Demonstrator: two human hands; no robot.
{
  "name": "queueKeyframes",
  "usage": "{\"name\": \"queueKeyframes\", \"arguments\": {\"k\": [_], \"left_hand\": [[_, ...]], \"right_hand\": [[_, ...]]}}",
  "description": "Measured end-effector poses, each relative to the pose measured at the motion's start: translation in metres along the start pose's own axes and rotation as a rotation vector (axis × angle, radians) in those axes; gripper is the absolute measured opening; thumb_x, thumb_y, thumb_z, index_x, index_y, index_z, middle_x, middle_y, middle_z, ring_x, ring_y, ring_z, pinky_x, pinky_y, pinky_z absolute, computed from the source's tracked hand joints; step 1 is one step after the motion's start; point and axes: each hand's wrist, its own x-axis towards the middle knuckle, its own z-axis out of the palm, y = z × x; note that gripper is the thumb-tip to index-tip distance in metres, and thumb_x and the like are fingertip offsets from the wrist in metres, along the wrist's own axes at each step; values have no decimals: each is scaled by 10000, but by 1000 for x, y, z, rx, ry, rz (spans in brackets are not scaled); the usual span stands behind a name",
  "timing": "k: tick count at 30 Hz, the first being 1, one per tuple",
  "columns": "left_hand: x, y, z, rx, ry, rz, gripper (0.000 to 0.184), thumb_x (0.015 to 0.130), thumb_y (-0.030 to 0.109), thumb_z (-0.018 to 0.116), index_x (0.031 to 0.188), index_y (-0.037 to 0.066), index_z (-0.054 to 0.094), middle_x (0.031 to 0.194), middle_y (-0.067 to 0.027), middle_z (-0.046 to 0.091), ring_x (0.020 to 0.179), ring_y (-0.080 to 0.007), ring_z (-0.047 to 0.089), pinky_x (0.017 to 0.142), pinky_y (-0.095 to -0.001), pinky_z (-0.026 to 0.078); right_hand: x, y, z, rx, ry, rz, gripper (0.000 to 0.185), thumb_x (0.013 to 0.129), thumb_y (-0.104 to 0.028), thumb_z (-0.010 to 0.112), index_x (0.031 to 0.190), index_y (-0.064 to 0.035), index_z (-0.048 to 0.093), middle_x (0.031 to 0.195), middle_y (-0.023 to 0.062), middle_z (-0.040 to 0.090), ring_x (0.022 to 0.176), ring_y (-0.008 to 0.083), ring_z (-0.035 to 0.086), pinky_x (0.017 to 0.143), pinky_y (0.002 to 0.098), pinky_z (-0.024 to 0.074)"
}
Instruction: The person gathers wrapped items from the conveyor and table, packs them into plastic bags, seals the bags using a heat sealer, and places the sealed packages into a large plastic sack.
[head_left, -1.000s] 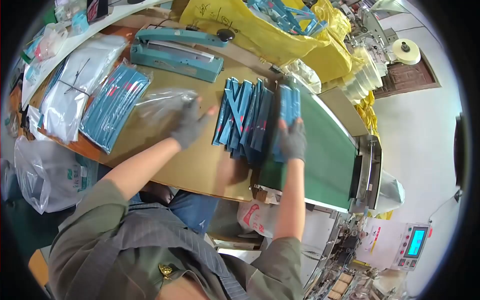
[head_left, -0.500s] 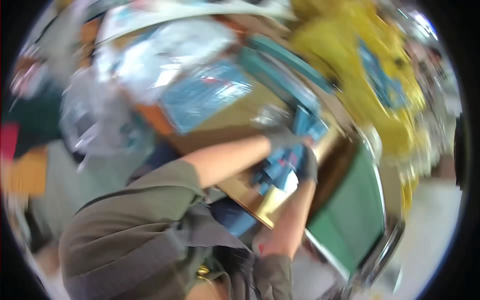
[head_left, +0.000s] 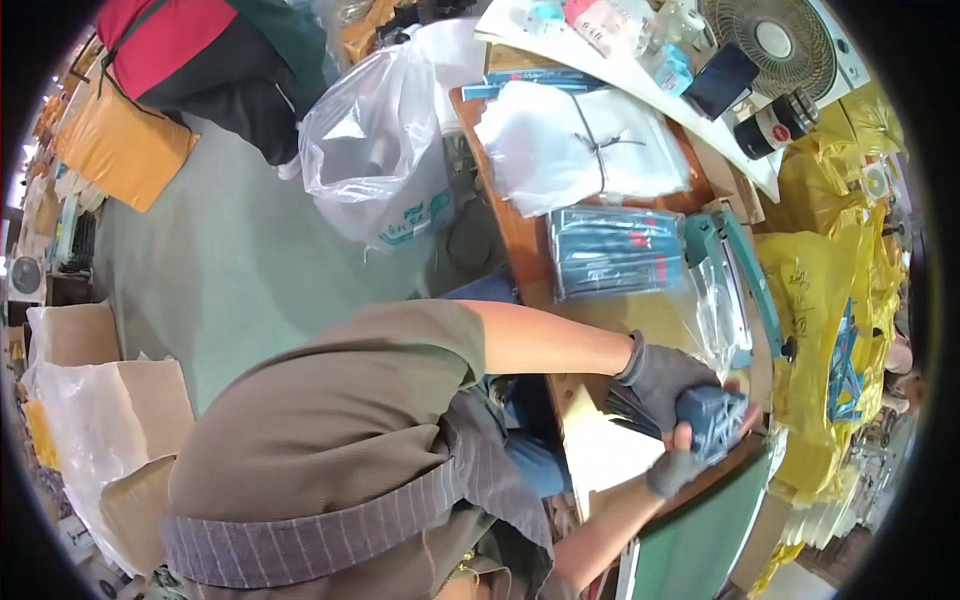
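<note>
"Blue strips [head_left: 715,428] were seen gathered into a bundle; where was it being held?"

"Over the right-hand end of the bench [head_left: 610,318], near the far corner, and just beside the green belt [head_left: 700,550]. One side was wrapped by the left grip [head_left: 675,385], and the near side was closed on by the right grip [head_left: 678,470], so both were filled by the same bundle."

"What could have gone wrong from there?"

"Single strips could have been squeezed out of the middle, if the pressure had been made uneven; the bundle seemed slick and loosely aligned. Past that edge, a dropped strip could have been caught by the belt. Whether the belt was running could not be told."

"And on the left?"

"Clear plastic [head_left: 712,315] was left lying against the sealer [head_left: 748,285], near the left knuckles, where it could have been snagged by a careless swing. Some dark strips [head_left: 632,408], partly hidden beside the left wrist, could have been swept towards the bench's near edge by the forearm."
</note>
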Motion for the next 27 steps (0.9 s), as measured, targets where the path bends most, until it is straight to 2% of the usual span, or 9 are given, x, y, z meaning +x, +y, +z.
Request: {"name": "queueKeyframes", "arguments": {"k": [3, 6, 8, 9, 15, 17, 20, 24, 27], "left_hand": [[-22, 24, -11, -43, -110, -141, 711, 534, 427, 810, 1047, -10, 583, 911, -160, 652, 917, -290, 620, 822, -356, 461], [-62, 21, -7, -724, -342, -353, 692, 666, 477, 741, 1128, -2, 551, 1003, -123, 628, 899, -210, 611, 831, -321, 471], [-92, 3, 14, -1134, -342, -553, 699, 724, 472, 706, 1202, 9, 492, 1061, -108, 595, 927, -184, 595, 845, -323, 474], [-108, -6, 21, -1280, -280, -631, 695, 743, 452, 699, 1233, 18, 466, 1101, -104, 577, 954, -175, 584, 855, -328, 473], [-94, 3, -39, -734, -74, -200, 449, 896, 316, 525, 1233, 23, 477, 926, -93, 610, 840, -138, 584, 797, -285, 469], [-80, 26, -59, -755, 147, -242, 371, 912, 274, 493, 1183, 26, 548, 826, -80, 635, 725, -131, 582, 723, -285, 469], [-86, 91, -5, 393, 22, 342, 263, 877, 156, 553, 1112, 48, 599, 786, -65, 645, 694, -127, 594, 650, -267, 475], [-110, 66, 7, -23, 382, 90, 193, 841, 225, 620, 800, 43, 573, 714, -114, 561, 643, -225, 577, 571, -337, 429], [-153, 40, 24, 149, 228, 195, 359, 815, 327, 656, 641, 59, 493, 616, -102, 471, 556, -263, 487, 527, -347, 373]], "right_hand": [[-11, -24, 19, 84, 105, 329, 970, 664, -431, 764, 1385, 15, 292, 1292, 147, 438, 1113, 262, 468, 969, 394, 359], [-13, -63, 56, 1, 76, 20, 785, 753, -302, 667, 1380, 12, 314, 1344, 156, 407, 1123, 258, 480, 969, 382, 383], [-15, -35, 31, 237, -205, 765, 763, 699, -365, 642, 1316, 11, 396, 1103, 152, 552, 1021, 267, 552, 873, 370, 463], [-12, -21, 42, 494, -412, 713, 682, 673, -375, 652, 1213, 9, 488, 990, 152, 581, 960, 275, 570, 817, 372, 486], [-52, -15, 55, 773, -195, 700, 422, 684, -289, 639, 988, -15, 535, 830, 122, 549, 823, 270, 543, 704, 373, 502], [-51, -10, 57, 841, -276, 672, 610, 696, -289, 646, 1200, 16, 488, 795, 119, 582, 829, 247, 587, 730, 340, 513], [-58, -11, 74, 733, -71, 566, 705, 789, -434, 594, 1303, 6, 395, 986, 110, 557, 816, 223, 581, 728, 349, 513], [-78, -3, 26, 1144, -198, 374, 817, 864, -669, 355, 1350, -12, 361, 1153, 159, 558, 982, 241, 562, 859, 316, 471], [-166, -11, 41, 961, 187, 784, 797, 864, -671, 346, 1308, -11, 400, 1062, 139, 591, 906, 244, 589, 839, 359, 485]]}}
